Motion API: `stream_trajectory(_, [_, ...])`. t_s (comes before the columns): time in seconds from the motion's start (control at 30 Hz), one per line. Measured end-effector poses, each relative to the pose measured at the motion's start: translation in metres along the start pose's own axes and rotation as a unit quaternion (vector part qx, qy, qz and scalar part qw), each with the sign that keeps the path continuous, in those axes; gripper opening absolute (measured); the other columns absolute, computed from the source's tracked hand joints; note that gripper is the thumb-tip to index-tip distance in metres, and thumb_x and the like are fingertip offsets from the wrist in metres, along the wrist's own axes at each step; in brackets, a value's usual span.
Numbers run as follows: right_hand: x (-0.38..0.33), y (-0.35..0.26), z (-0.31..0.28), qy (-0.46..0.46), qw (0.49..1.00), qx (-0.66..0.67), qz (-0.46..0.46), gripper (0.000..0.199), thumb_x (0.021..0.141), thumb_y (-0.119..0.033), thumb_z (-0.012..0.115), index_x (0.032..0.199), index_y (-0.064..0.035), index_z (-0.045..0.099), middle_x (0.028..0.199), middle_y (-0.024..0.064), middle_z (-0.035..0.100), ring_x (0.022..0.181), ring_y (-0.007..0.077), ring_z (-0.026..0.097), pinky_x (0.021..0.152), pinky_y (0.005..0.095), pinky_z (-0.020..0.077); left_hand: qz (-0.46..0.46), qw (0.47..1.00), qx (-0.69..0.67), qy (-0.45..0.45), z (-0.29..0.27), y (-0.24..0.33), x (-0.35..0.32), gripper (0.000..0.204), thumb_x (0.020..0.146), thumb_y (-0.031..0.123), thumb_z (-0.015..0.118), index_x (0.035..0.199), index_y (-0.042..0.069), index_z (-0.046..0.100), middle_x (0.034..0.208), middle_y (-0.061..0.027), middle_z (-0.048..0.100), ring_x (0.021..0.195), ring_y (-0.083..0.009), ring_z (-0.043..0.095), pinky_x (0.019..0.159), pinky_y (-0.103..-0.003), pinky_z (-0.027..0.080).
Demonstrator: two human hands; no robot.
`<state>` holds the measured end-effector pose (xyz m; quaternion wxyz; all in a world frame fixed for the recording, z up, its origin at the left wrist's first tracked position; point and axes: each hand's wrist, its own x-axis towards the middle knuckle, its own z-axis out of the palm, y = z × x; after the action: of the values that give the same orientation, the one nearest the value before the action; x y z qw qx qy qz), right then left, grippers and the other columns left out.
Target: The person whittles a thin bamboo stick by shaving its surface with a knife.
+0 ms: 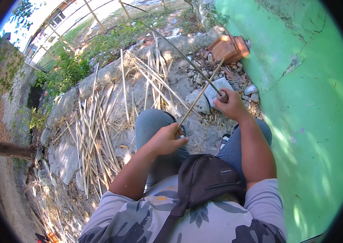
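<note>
My right hand [233,106] is closed round the brown handle of a machete [198,69]. Its long, dark, narrow blade shows nearly edge-on and slants up to the far left. Above my left knee, my left hand [166,138] grips the near end of a thin bamboo strip [196,100]. The strip slants up to the right, and in this view it crosses the blade just beyond the handle. Whether the two touch I cannot tell. Beyond my right hand lies a pale stone block [217,90] among rubble.
Many split bamboo strips [92,139] lie heaped on the ground at my left, with another pile [157,77] ahead. A reddish-brown block [228,49] stands by the green wall [305,121] on my right. A low stone edge [106,77] runs past green plants.
</note>
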<state>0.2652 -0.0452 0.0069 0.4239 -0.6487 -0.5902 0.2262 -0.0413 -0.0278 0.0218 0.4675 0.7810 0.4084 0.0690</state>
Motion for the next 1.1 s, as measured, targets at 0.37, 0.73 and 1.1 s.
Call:
stream_trajectory(0.37, [-0.01,-0.018,0.0,-0.131,0.99,0.019,0.039,0.048,0.077,-0.03,0.082,0.108,0.0037,0.068,0.088,0.0163,0.072,0.08,0.0218,0.069,0.074,0.0364,0.0536,-0.001,0.99,0.131,0.043,0.014,0.021,-0.017,0.053,0.085,0.039,0.073,0.116,-0.002,0.059,0.091,-0.0223,0.068,0.089,-0.0387,0.068,0.077,-0.046,0.052])
stream_trajectory(0.73, [-0.019,-0.012,0.001,-0.13,0.991,-0.033,-0.008,0.037,0.071,-0.025,0.075,0.095,0.0014,0.066,0.082,0.0193,0.068,0.076,0.0322,0.067,0.07,0.0418,0.0515,-0.036,0.997,0.04,0.047,0.011,0.019,-0.013,0.049,0.085,0.037,0.076,0.112,-0.002,0.063,0.099,-0.0179,0.069,0.093,-0.0294,0.067,0.081,-0.04,0.051])
stream_trajectory(1.1, [-0.016,-0.032,-0.002,0.062,0.941,-0.3,-0.147,0.032,0.077,-0.032,0.076,0.088,-0.0043,0.064,0.078,0.0192,0.068,0.08,0.0389,0.069,0.07,0.0493,0.0521,-0.017,0.996,-0.047,0.08,0.015,0.009,-0.007,0.042,0.087,0.033,0.075,0.11,0.0,0.064,0.086,-0.0118,0.065,0.081,-0.0213,0.064,0.07,-0.035,0.05])
